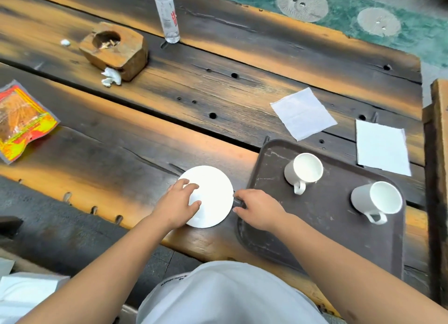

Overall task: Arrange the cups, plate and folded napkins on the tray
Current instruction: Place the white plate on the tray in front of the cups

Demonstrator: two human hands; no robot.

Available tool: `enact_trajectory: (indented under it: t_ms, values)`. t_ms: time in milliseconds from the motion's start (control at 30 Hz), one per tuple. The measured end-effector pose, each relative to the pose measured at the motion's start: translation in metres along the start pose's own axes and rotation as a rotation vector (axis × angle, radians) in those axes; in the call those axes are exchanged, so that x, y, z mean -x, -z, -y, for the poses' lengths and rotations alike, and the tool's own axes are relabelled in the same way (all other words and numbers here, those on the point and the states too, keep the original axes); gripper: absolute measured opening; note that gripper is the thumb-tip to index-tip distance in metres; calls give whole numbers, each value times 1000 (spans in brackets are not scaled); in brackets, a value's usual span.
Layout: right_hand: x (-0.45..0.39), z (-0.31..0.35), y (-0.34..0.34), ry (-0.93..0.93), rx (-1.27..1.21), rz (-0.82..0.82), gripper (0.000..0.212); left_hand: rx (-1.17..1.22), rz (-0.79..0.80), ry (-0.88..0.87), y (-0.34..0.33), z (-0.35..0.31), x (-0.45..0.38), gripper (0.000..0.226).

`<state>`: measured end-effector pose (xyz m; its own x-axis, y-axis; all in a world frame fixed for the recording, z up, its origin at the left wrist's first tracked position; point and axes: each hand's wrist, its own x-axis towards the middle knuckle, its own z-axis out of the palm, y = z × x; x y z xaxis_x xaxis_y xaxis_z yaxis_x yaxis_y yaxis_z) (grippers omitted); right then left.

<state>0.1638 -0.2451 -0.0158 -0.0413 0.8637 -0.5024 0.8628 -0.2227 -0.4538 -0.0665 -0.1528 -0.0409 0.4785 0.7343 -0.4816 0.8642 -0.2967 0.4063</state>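
White round ceramic plate: lying on dark wooden surface beside brown plastic tray; stiff, slick, breakable; rim hold suiting.
Left hand: fingers spreading across its top.
Right hand: hovering at its rim, grip unclear.
Tray: carrying two white handled cups.
White folded napkins: lying beyond, limp.

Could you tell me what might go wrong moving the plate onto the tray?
The plate lies flat on the table under the left hand; slid sideways, it may catch on the raised rim of the tray. The left cup stands on the tray near the free space; hasty placement could knock it.
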Motion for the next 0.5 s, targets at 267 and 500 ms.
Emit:
enact_trajectory:
  t_ms: [267, 500]
  values:
    - [-40, 10, -6, -2, 67, 97, 61, 80, -7, 117, -16, 29, 3, 59]
    - [-60, 7, -9, -30, 94, 168, 63, 295, -82, 183, -21, 27, -4, 71]
